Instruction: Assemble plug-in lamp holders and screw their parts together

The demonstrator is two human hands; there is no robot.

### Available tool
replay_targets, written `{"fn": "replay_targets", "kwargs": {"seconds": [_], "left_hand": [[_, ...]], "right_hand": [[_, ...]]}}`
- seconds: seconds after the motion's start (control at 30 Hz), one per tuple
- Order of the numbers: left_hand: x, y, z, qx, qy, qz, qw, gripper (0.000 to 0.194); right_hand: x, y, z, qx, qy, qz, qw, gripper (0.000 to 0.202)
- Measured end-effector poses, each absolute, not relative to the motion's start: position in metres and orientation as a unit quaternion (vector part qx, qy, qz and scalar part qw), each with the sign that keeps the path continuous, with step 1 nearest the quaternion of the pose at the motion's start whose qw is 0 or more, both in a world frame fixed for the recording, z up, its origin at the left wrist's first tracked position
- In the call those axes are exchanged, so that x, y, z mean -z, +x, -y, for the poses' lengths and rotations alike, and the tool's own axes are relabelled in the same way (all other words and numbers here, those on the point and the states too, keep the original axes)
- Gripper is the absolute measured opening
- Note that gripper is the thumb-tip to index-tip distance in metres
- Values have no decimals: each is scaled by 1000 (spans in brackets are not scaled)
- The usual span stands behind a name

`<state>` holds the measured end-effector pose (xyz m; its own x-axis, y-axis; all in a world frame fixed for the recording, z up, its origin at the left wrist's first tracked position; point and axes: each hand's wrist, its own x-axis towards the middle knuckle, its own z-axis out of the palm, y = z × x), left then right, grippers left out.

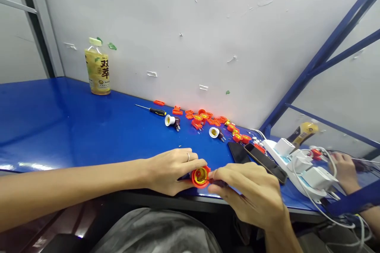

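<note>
An orange lamp socket (200,177) with a brass-coloured threaded lining sits at the front edge of the blue table (97,134), its round mouth facing up. My left hand (175,170), a ring on one finger, grips it from the left between thumb and fingers. On the other side, my right hand (252,189) is closed, its fingertips at the socket's rim. A dark piece (219,183) shows between those fingers; its kind is mostly hidden.
Farther back lie a screwdriver (157,111), white lamp sockets with dark plugs (170,120), and several orange socket parts (204,115). Two phones (265,162) and a loaded power strip (299,166) are at right. A drink bottle (97,67) stands back left. Another person's hand (344,170) is far right.
</note>
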<state>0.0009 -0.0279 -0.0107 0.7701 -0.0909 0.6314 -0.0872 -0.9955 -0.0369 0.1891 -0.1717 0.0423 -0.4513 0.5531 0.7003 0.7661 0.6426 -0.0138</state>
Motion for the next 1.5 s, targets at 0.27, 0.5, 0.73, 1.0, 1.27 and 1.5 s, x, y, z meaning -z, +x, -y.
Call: {"fn": "replay_targets", "kwargs": {"seconds": [0.27,0.5,0.73,1.0,1.27,1.5], "left_hand": [[15,2,30,334,-942,-17,-14,30],[17,6,31,312,-945,78,-61,31],[1,5,24,243,-953,121,-138,46],[-12,8,8,170,-953,48,-246,26],[-6,13,27,222,-953,129,-163,10],[-1,34,57,181,-955,235,13,27]], "right_hand": [[-33,174,173,222,-404,804,376,13],[-27,173,166,261,-442,726,457,3],[-49,189,140,60,-442,788,423,7],[-63,200,112,-52,-457,799,387,8],[-53,190,120,-11,-463,765,447,14],[-45,185,132,79,-470,743,471,19]]}}
